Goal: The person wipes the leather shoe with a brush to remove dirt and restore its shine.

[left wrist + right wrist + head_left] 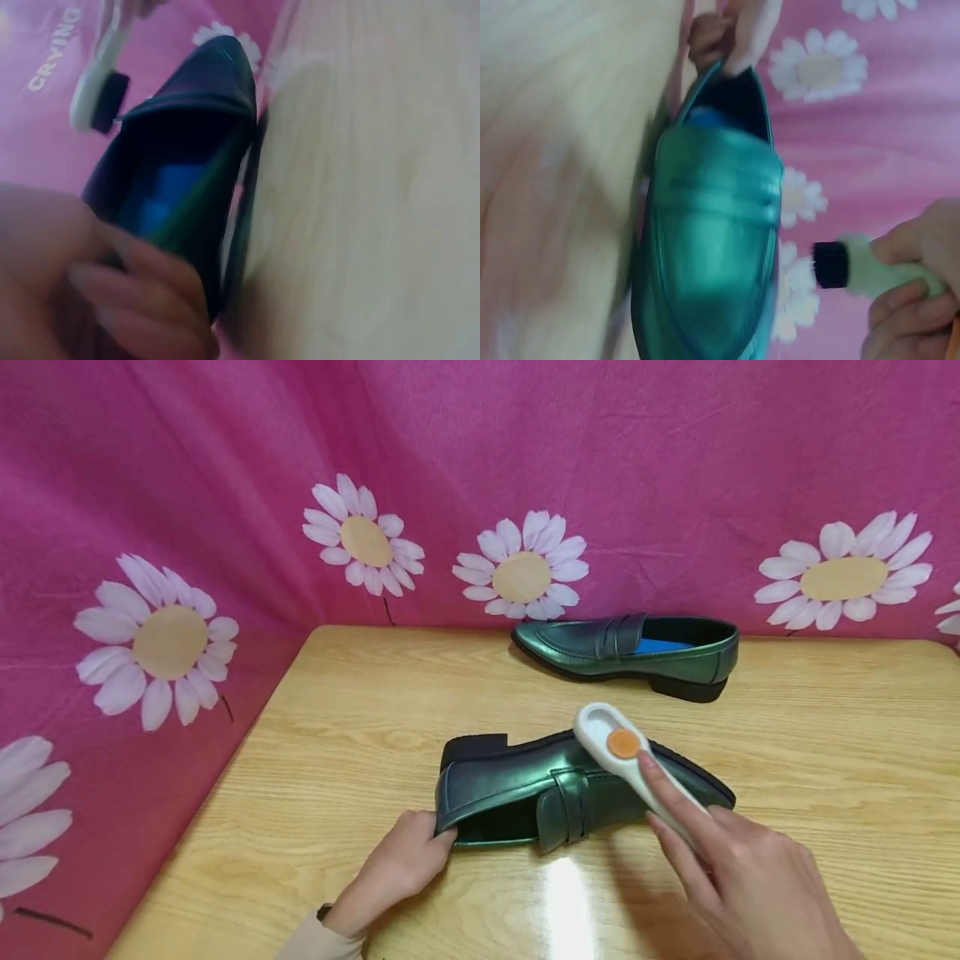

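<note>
A shiny green loafer [487, 785] with a black sole lies tipped on its side on the table, toe to the right and opening toward me. My left hand [408, 856] grips its heel rim, thumb at the opening. In the left wrist view a blue insole [176, 191] shows inside. My right hand [765, 877] holds a white-handled shoe brush [626, 764], the index fingertip at its orange button [623, 744]. From the right wrist view, the brush's dark bristles [830, 265] stand apart from the loafer's side.
The matching green loafer [577, 647] stands upright on its sole near the table's back edge, toe to the left. Light wooden table [337, 710] lies under both. A pink cloth [450, 443] printed with daisies hangs behind and along the left side.
</note>
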Demonstrator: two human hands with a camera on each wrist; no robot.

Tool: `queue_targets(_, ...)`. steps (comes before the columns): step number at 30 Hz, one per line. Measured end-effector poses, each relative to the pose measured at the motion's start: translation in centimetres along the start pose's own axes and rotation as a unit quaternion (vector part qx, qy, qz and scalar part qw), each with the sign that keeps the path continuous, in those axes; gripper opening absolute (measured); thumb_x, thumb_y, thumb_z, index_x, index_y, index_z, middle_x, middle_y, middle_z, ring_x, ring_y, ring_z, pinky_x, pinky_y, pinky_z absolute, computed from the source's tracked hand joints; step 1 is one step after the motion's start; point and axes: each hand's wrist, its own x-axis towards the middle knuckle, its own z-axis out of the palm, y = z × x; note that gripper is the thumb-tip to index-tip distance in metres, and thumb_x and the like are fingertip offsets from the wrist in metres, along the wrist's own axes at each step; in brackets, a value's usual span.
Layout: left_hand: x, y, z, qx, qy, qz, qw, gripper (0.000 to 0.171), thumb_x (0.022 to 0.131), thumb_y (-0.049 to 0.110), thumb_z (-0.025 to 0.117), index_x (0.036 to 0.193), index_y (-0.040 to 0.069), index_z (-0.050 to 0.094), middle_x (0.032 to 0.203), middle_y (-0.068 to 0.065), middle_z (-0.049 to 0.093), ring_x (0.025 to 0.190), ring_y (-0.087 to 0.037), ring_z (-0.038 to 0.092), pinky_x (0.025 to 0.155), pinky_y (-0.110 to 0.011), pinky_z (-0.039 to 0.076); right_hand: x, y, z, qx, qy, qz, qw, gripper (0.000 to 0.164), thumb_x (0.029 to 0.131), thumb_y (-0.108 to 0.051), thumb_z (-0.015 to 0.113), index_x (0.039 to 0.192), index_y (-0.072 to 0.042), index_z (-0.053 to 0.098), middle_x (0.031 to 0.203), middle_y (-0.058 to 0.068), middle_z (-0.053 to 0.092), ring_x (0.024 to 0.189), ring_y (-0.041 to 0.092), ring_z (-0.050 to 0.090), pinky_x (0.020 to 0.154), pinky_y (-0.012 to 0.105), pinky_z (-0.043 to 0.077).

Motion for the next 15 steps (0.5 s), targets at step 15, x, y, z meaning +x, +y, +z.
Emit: queue_targets(15,-2.5,3.1,-5.2,-0.044,-0.125,-0.056,0.9896,0.051,0.097,0.027,0.041,0.052,0.007,0.050,0.043,0.002,0.039,0.036,-0.012,0.034,0.038,-0.023,0.023,-2.2,2.6,-2.1,0.136,0.067,0.045,0.987,0.066,0.081,-0.011,0.076,0.140,-0.027,0.051,0.113,0.013,0.068,0.054,-0.008,0.041,0.049,0.010,0.029)
